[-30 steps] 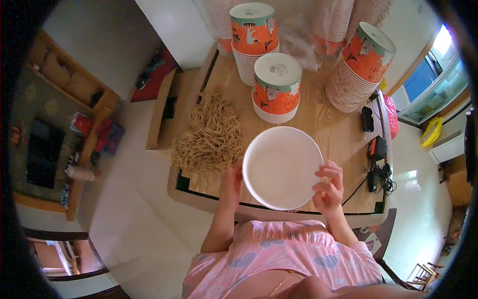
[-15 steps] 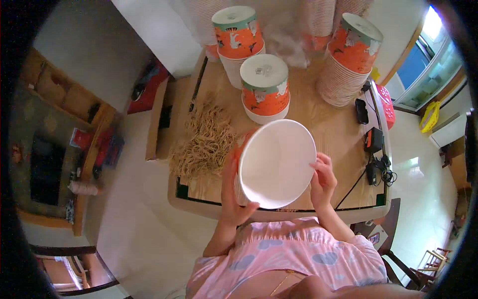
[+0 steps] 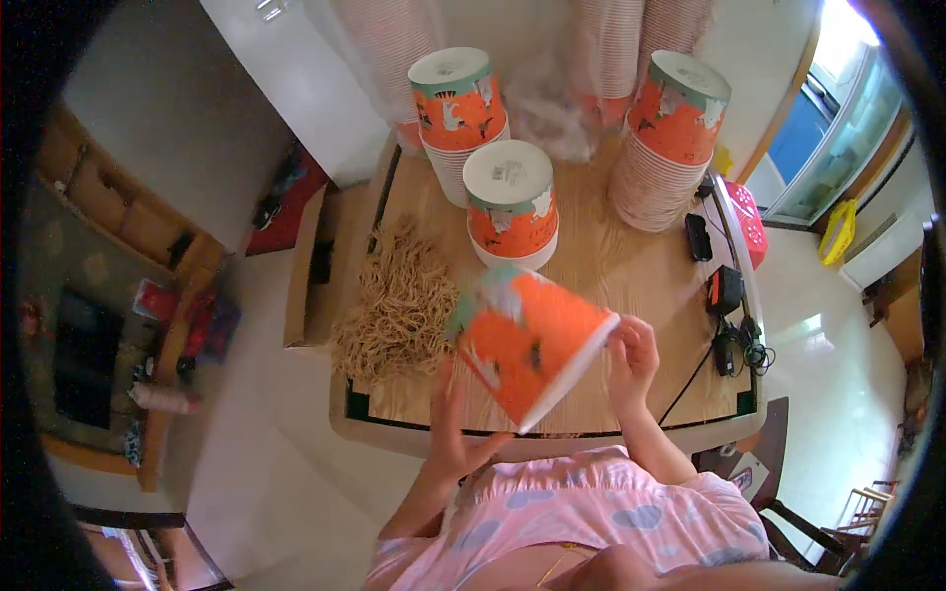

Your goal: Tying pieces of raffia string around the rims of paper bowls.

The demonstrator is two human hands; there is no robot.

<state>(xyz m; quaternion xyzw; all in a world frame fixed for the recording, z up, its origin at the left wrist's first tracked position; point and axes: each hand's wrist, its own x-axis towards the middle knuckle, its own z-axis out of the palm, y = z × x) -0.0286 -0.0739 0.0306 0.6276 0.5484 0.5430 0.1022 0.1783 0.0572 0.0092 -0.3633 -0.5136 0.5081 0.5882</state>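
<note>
A paper bucket [image 3: 527, 340], orange with a green base band and a white rim, is tilted in the air above the near table edge. Its mouth faces down and to the right, so the inside is hidden. My right hand [image 3: 634, 364] pinches the rim at its right side. Beside the bucket's lower left, my left hand [image 3: 455, 428] has its fingers and thumb spread apart; the thumb tip is close to the rim. Just beyond, a matching bucket [image 3: 512, 202] stands upside down on the table [image 3: 591, 286]. A tangled heap of tan cords or rubber bands [image 3: 399, 305] lies left of it.
Upside-down bucket stacks stand at the back left [image 3: 458, 118] and back right [image 3: 675, 138]. Plastic-wrapped stacks [image 3: 606, 59] rise behind them. A black adapter [image 3: 724, 289] with cables [image 3: 749, 345] lies by the right edge. An open cardboard box [image 3: 305, 266] adjoins the table's left side.
The bucket has turned from showing its white inside to showing its orange side wall. My left hand has come away from its side; my right hand still grips the rim.
</note>
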